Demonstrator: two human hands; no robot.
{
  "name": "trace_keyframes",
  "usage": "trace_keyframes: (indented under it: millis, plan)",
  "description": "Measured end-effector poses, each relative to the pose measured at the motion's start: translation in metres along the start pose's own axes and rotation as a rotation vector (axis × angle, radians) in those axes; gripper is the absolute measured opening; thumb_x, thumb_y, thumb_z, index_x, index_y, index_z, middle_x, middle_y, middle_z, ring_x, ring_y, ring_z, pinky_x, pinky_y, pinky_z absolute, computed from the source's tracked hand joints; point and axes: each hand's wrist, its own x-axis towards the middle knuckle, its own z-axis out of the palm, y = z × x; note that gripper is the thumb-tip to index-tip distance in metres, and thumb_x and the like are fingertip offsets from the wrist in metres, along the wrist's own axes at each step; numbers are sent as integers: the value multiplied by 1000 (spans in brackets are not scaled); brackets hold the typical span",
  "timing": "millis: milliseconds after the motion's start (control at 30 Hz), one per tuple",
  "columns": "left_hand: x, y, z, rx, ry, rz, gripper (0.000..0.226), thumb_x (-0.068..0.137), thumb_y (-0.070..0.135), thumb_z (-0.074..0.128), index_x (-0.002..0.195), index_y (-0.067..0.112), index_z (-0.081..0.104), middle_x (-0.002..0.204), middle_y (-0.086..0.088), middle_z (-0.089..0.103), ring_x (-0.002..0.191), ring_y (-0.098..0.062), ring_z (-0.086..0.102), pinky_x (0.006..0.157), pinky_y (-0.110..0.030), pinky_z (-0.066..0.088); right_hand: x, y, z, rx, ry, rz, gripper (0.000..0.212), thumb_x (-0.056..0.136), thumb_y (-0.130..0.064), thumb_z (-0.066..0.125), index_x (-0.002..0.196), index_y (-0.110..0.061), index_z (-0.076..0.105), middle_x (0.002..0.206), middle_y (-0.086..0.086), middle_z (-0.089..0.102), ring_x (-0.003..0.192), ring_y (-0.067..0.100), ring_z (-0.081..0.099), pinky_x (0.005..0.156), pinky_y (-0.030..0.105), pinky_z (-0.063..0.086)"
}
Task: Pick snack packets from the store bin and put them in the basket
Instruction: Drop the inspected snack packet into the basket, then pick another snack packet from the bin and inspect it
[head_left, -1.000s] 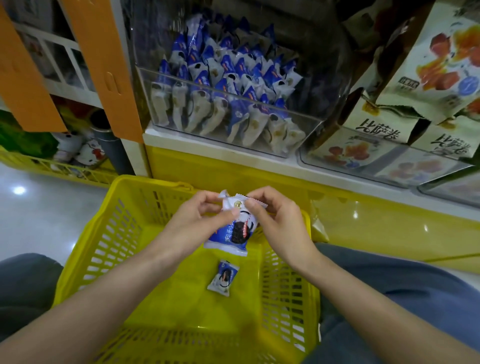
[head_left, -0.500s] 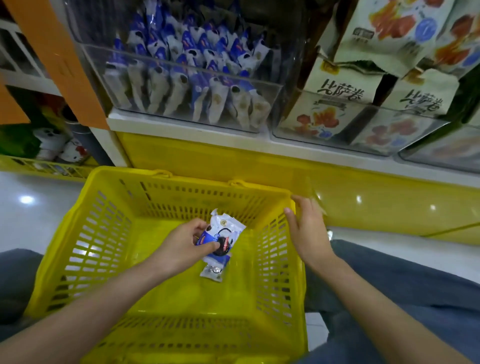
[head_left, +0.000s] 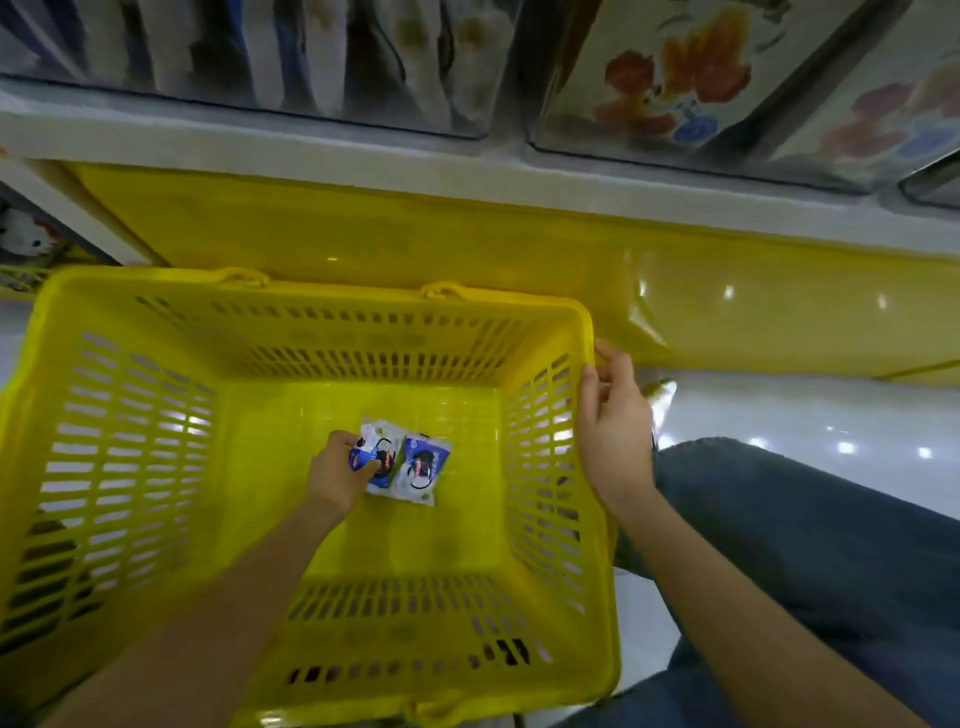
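Basket (head_left: 322, 299), yellow: two snack packets side by side at floor centre. Left packet (head_left: 378, 451) pinched at its near-left edge by left hand (head_left: 335, 475), fingers (head_left: 344, 440) curled. Right packet (head_left: 422, 470) lies free, touching it. Right hand (head_left: 615, 436) grips the basket's right rim

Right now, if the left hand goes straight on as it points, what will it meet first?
The left hand, gripping one snack packet, would probably meet the second packet on the basket floor; depth is unclear.
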Motion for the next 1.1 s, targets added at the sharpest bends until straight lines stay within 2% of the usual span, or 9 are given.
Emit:
trace_keyframes:
  millis: [100,300,467,600,667,733,833,933,1100]
  plan:
    - [6,-13,8,31,-39,-31,44,86,8,63,124,-6,43,119,-27,57,105,-39,55,78,-40,43,1,-1,1,-3,-9,35,25,98,-28,39,119,-19,48,79,0,59,67,6,54,56,26,40]
    - [3,-15,11,72,-56,-49,42,91,8,54,128,-8,42,129,-27,47,115,-38,49,91,-42,41,-1,-6,0,0,-3,29,26,98,-27,39,119,-18,51,102,2,59,85,14,57,72,29,46]
    - [-12,4,-14,224,-90,92,42,95,14,49,131,-3,37,131,-24,41,118,-37,45,93,-40,38,-3,-11,-4,21,-13,-1,27,98,-16,41,121,-8,50,109,7,51,92,15,52,80,30,45]
    - [-28,39,-62,265,30,312,39,95,21,49,130,3,44,129,-18,48,120,-31,46,97,-37,38,-4,-19,-9,-150,-68,-65,32,98,-12,39,127,-2,47,116,14,47,106,25,48,77,10,23]
    - [-40,63,-93,315,141,450,38,94,24,49,128,7,46,126,-15,51,118,-29,47,97,-36,36,-3,-31,-15,-218,-90,-130,35,98,-10,38,131,-3,44,122,15,47,113,27,45,80,12,19]
    - [-57,88,-123,354,251,592,35,93,25,50,125,10,47,123,-11,52,115,-28,47,96,-36,34,1,-51,-23,-217,-113,-225,34,97,-8,38,131,-6,45,123,13,48,115,26,46,89,18,27]
    - [-85,122,-163,359,409,783,33,92,26,51,122,13,49,118,-8,53,111,-27,47,93,-37,34,9,-98,-37,-198,-104,-463,27,95,-5,42,120,-6,52,115,9,52,111,22,49,93,19,31]
    - [-112,147,-197,318,544,916,32,92,29,49,121,14,49,116,-6,53,111,-25,46,93,-38,34,18,-153,-50,-210,-55,-698,21,94,-7,44,112,-5,56,104,8,55,100,13,48,88,19,34]
    - [-134,170,-249,236,755,1019,29,92,25,50,118,11,50,113,-7,51,108,-25,44,90,-31,28,34,-241,-58,-198,9,-982,20,95,-10,44,109,-4,56,101,8,54,95,13,49,82,20,39]
